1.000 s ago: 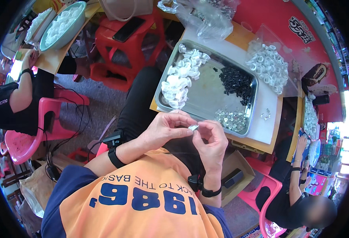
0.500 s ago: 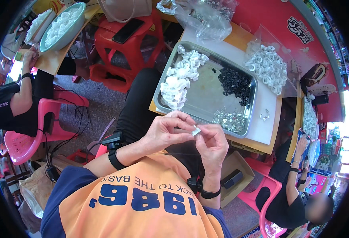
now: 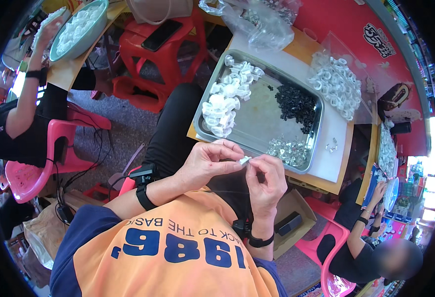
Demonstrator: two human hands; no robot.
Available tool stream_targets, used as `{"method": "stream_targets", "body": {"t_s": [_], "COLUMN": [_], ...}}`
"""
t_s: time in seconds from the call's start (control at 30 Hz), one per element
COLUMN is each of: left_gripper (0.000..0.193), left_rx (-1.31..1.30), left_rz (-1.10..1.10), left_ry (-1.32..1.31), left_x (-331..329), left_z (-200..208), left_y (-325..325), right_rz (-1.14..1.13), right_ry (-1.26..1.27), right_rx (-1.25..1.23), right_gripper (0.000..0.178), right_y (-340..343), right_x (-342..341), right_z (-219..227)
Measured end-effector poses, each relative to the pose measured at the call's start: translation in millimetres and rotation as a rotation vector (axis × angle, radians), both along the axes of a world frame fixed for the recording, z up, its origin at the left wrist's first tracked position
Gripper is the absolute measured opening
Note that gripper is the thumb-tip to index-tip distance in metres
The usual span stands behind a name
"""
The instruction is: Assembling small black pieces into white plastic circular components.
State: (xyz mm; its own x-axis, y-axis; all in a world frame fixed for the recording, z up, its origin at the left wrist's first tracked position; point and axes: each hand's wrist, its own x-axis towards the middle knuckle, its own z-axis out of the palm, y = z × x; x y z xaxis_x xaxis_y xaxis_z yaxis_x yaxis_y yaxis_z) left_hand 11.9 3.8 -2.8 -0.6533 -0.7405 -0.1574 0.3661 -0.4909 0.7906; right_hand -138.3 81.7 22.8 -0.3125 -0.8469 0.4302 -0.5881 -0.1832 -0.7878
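Between the fingertips of my left hand point(image 3: 211, 159) and my right hand point(image 3: 266, 180) is a small white plastic part point(image 3: 244, 160). Both hands pinch it just in front of the near edge of a metal tray point(image 3: 257, 111). White ring-shaped plastic parts point(image 3: 225, 101) lie heaped along the tray's left side. Small black pieces point(image 3: 295, 106) are piled at its right, and shiny clear or metallic bits point(image 3: 288, 150) gather in its near right corner. My fingers hide much of the held part.
More white rings point(image 3: 337, 84) lie in a clear bag right of the tray. Clear plastic bags point(image 3: 264, 29) sit behind it. A red stool point(image 3: 183, 54) carries a phone point(image 3: 162, 35). Two people sit left and right; a basin of white parts point(image 3: 81, 29) stands far left. An open cardboard box point(image 3: 299, 218) is below.
The white part has turned slightly in my fingertips, and my right fingers have shifted a little. At the left, the other person's hand has risen to the white parts.
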Motion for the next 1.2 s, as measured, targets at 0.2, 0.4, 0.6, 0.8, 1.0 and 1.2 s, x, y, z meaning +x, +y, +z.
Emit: {"method": "stream_targets", "body": {"t_s": [0.2,0.4,0.6,0.8,1.0,1.2], "left_gripper": [0.020,0.017,0.014,0.016,0.020,0.018], "left_rx": [-0.091,0.044,0.145,0.288,0.455,0.467], "left_rz": [-0.052,-0.075,-0.082,-0.094,-0.161,-0.156], "left_ry": [-0.153,-0.043,-0.083,-0.058,0.045,0.047], "left_x": [2,1,4,3,4,4], "left_z": [6,1,-3,-2,-9,-7], "left_y": [-4,-7,-7,-7,-8,-9], "right_rz": [0.045,0.083,0.098,0.109,0.087,0.091], "right_ry": [0.272,0.330,0.213,0.073,-0.096,-0.107], "right_rx": [-0.049,-0.006,0.074,0.203,0.241,0.240], "right_gripper": [0.021,0.021,0.019,0.016,0.013,0.012], "right_y": [-4,-7,-8,-5,0,0], "right_x": [-4,-9,-6,-8,-8,-6], "right_z": [1,-5,-4,-1,-3,2]}}
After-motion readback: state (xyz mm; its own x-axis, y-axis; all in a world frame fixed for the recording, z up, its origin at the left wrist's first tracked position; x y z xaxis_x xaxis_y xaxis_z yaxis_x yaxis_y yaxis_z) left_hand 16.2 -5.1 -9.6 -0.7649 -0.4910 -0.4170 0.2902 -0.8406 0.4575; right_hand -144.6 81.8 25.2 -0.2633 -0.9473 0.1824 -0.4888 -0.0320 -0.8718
